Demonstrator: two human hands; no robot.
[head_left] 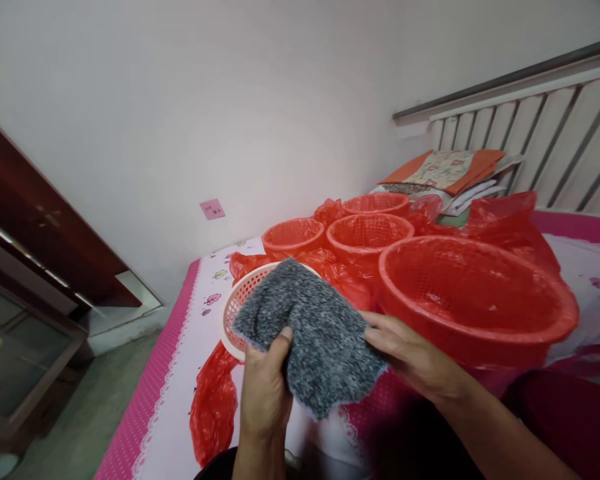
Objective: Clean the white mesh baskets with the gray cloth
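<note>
A grey fuzzy cloth is held up over the bed between both hands. My left hand grips its lower left part, thumb pressed on the fabric. My right hand holds its right edge, with the fingers tucked under the cloth. Behind the cloth stands a pale pink mesh basket, partly hidden by it. To the right, a large red mesh basket sits close to my right hand.
Three more red baskets lined with red plastic bags stand farther back on the pink-edged bed sheet. Folded bedding lies by a slatted headboard. A dark wooden cabinet and floor are at left.
</note>
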